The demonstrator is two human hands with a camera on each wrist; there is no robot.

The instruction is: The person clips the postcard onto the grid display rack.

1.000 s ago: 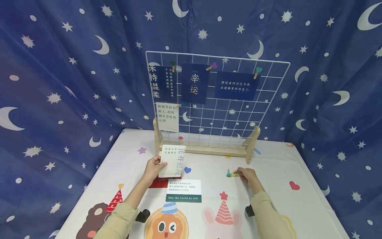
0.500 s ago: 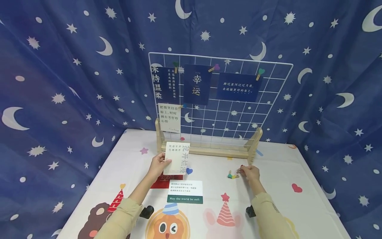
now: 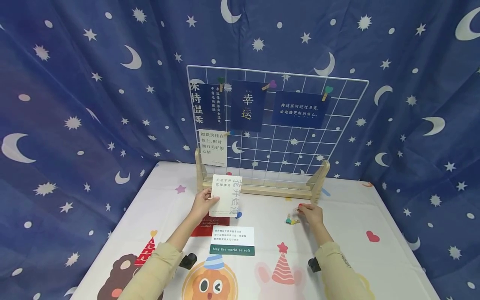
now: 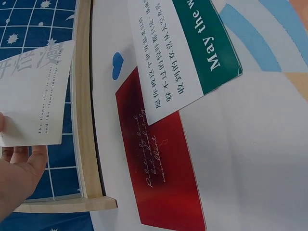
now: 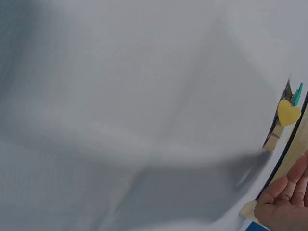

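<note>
Left hand (image 3: 202, 205): fingers clamped on the cream card (image 3: 226, 202) by its left edge, thumb on the printed face. Card raised off the desk (image 3: 341, 241), in front of the rack (image 3: 262, 191), toward its left end; tilted, face to the wearer.

Right hand (image 3: 312, 214): low, in front of the rack's right foot. Fingers together, apparently pinching a red-topped clip (image 3: 300, 205); mostly hidden, so the exact hold is hard to tell. Spare clips (image 3: 291, 220) bunched just beside these fingertips, in front of the rack.

Step in hand, as I judge it: getting one clip up with the card at the ready. Best done by lifting the clip straight, free of its neighbours, then turning it so the tail ends sit between thumb and forefinger and the mouth points outward. The left grip suits: an edge hold leaves the card's top and right side free. Light pressure only; thin card would likely crease.

On the way to the rack, pass above the red card (image 3: 211, 227) and white-and-green card (image 3: 232, 240), lying in front of its left half. Avoid brushing the clipped white card (image 3: 213, 155) on the rack's lower left.
</note>
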